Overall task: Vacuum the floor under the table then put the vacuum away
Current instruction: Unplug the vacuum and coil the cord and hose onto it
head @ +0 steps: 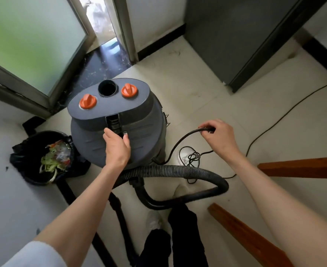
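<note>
A grey canister vacuum [139,120] with two orange knobs on its lid stands on the tiled floor ahead of me. My left hand [117,145] grips the black handle on top of its body. My right hand [219,136] pinches the black power cord [180,141], which arcs down to a tangled heap on the floor beside the vacuum. The ribbed grey hose [170,169] leaves the vacuum's base, loops round in front of my feet and runs back toward me.
A black bin [33,139] lined with a bag and full of scraps sits left of the vacuum. A glass door [33,45] stands at the left, a dark cabinet [245,41] at the back right. Wooden table bars [301,167] jut in at the right.
</note>
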Available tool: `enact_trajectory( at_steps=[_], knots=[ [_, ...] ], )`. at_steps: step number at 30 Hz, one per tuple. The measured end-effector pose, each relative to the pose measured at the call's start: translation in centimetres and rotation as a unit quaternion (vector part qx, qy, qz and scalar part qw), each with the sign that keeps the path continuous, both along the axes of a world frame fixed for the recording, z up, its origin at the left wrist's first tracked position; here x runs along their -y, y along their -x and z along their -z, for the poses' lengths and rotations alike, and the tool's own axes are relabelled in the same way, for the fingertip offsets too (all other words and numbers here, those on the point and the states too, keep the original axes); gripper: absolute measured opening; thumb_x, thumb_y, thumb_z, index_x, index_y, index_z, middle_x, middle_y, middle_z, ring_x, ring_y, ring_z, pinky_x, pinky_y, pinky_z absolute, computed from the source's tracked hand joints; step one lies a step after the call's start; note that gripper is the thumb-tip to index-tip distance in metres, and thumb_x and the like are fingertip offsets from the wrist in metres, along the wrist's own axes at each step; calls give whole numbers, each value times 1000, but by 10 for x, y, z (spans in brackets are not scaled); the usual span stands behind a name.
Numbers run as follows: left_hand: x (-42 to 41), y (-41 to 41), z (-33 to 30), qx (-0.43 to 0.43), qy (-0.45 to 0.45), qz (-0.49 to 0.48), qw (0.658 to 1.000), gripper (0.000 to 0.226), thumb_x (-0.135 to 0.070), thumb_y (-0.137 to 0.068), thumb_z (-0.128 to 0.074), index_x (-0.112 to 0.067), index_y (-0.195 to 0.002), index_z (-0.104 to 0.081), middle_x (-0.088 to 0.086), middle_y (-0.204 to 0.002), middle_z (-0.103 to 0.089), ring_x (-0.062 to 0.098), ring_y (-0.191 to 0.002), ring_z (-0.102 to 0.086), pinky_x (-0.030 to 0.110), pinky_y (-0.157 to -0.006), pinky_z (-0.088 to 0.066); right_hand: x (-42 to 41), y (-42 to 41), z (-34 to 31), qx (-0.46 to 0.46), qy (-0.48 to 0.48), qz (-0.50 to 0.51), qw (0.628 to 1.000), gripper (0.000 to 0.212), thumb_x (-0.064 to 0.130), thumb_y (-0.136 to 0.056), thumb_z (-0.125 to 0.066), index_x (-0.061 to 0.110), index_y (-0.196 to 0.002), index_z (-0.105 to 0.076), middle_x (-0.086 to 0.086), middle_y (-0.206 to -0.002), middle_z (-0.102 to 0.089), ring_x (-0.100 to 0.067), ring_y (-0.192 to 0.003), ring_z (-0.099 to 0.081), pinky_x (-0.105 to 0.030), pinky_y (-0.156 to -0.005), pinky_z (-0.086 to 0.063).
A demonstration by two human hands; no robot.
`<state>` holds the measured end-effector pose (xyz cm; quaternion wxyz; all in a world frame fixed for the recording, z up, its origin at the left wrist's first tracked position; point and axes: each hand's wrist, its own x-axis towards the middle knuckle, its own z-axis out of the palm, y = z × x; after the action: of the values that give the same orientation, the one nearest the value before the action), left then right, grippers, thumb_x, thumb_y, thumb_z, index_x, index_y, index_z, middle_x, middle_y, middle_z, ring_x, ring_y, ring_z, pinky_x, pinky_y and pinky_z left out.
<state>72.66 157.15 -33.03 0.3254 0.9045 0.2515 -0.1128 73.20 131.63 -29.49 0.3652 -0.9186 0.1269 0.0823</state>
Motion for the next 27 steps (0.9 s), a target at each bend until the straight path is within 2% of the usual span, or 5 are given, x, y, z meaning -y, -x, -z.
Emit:
enact_trajectory(
  at_steps=[4, 13, 20, 23, 27],
  knots=[
    [-1, -39, -1, -5, -5, 16, 1000, 48, -20, -97, -46, 9, -129, -28, 27, -132, -36, 41, -115, -44, 42, -92, -39, 2, -42, 11, -22, -62, 61, 996, 14, 4, -83, -63, 6, -92, -73, 2, -82, -63, -11, -83, -57, -16, -74, -38],
    [12, -89, -7, -12, 6, 45, 999, 37, -14, -94, -50, 3, -121, -34, 22, -123, -42, 36, -110, -47, 37, -90, -37, 23, -113, 30, -84, -74, 41, 993, 20, 2, -84, -59, 10, -98, -72, 0, -83, -63, -13, -79, -55, -15, -69, -35],
    [25, -118, -6, -12, 17, 85, 996, 37, -12, -93, -51, 3, -123, -34, 22, -125, -42, 37, -108, -48, 40, -89, -39, 11, -136, 41, -144, -88, 51, 984, 30, 5, -87, -58, 8, -116, -67, -8, -115, -68, -20, -109, -60, -21, -94, -40],
    [30, -137, -3, -4, 25, 100, 995, 37, -12, -93, -50, 4, -123, -34, 22, -124, -41, 38, -108, -47, 40, -89, -39, 15, -141, 42, -145, -77, 89, 982, 31, 2, -86, -53, 9, -111, -69, -11, -104, -71, -23, -99, -63, -27, -86, -47],
    [40, -162, -1, -7, 30, 119, 992, 37, -14, -93, -50, 3, -121, -33, 21, -124, -40, 42, -108, -48, 49, -91, -42, 28, -146, 34, -108, -30, 107, 988, 27, 2, -85, -52, 10, -101, -73, -9, -95, -71, -16, -75, -56, -15, -61, -40]
  ],
)
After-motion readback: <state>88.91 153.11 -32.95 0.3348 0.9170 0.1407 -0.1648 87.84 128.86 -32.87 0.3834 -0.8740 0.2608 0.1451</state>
